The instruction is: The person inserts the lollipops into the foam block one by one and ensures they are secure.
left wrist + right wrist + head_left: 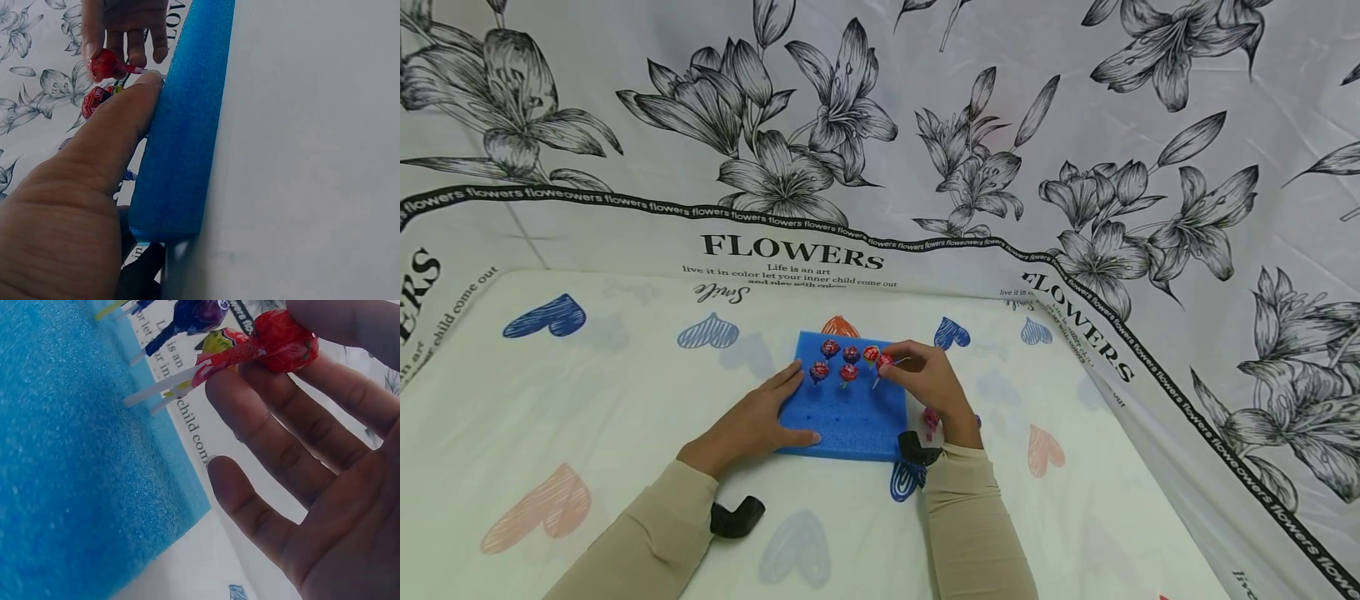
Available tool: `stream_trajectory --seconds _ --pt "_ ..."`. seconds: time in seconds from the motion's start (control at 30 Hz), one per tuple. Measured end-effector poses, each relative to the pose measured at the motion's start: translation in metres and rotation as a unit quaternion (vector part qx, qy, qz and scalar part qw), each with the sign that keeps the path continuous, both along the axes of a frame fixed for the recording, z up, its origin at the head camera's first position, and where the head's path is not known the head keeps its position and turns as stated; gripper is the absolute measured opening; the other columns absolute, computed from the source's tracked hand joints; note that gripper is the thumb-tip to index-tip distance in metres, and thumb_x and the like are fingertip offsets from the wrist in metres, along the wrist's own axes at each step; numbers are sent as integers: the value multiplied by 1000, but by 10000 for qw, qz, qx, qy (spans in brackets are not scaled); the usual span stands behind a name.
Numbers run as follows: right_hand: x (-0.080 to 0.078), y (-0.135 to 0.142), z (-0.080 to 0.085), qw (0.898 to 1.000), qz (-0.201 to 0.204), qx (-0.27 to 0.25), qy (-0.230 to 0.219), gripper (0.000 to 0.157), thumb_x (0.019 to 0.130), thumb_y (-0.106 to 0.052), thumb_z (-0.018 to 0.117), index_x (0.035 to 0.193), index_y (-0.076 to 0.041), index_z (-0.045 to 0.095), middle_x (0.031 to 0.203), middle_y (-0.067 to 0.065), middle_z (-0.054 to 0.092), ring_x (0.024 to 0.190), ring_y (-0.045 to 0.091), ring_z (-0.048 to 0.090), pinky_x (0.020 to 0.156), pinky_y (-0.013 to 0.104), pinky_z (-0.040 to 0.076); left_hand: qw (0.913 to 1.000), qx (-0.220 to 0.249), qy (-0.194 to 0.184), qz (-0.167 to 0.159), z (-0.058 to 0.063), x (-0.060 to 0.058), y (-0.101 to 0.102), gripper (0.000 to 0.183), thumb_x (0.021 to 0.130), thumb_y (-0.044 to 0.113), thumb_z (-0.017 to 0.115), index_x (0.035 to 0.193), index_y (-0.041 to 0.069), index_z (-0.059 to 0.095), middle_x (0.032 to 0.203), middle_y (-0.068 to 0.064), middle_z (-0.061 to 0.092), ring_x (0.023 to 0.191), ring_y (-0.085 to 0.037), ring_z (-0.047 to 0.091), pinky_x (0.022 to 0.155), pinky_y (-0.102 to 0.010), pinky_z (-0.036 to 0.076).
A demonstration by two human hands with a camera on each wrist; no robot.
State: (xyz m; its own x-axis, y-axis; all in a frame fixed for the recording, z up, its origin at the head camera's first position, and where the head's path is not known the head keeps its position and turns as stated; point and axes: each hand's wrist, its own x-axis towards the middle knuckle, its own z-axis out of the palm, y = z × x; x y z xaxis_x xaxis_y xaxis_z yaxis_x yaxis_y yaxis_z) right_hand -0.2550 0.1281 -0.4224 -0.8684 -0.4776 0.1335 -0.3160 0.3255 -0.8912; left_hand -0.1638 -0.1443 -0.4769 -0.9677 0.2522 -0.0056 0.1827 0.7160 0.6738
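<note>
A blue foam block [850,425] lies on the table with several wrapped lollipops standing in its far half, among them a purple one [200,314]. My left hand [748,425] rests on the block's left side, its thumb along the near edge and its fingers stretched at the left edge. With thumb and fingertips my right hand [928,379] pinches a red lollipop [284,340] by its wrapped head. Its white stick points down at the foam, the tip right at the surface. Just beyond it stands a red-and-yellow lollipop [871,354].
A pink lollipop [931,419] lies on the table right of the block, beside my right wrist. Small holes show in the foam's near half. A heart-print cloth [625,400] covers the table, and a flower-print curtain [895,167] hangs behind it.
</note>
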Motion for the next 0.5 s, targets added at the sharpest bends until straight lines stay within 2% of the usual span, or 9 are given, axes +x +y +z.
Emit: stream_trajectory --seconds 0.13,0.37,0.5 --pt "-5 1 -9 9997 -135 196 -18 31 88 -21 74 113 -5 70 107 9 68 95 25 66 88 40 52 10000 -8 -2 9 0 -1 0 109 73 62 75 151 3 28 159 -10 16 140 -42 19 106 -58 26" --pt "-3 -2 -9 9974 -158 664 -248 27 85 -25 76 110 -16 72 109 1 67 94 20 66 88 43 51 10000 -48 -2 25 0 -1 1 109 72 63 74 151 3 29 159 -10 16 140 -42 20 106 -58 26" --pt "-1 -2 -8 9958 -187 838 -325 26 86 -25 76 111 -19 72 110 0 66 95 20 66 89 46 50 10000 -55 -30 26 1 -1 1 109 72 63 74 151 3 28 159 -10 16 140 -42 20 107 -58 26"
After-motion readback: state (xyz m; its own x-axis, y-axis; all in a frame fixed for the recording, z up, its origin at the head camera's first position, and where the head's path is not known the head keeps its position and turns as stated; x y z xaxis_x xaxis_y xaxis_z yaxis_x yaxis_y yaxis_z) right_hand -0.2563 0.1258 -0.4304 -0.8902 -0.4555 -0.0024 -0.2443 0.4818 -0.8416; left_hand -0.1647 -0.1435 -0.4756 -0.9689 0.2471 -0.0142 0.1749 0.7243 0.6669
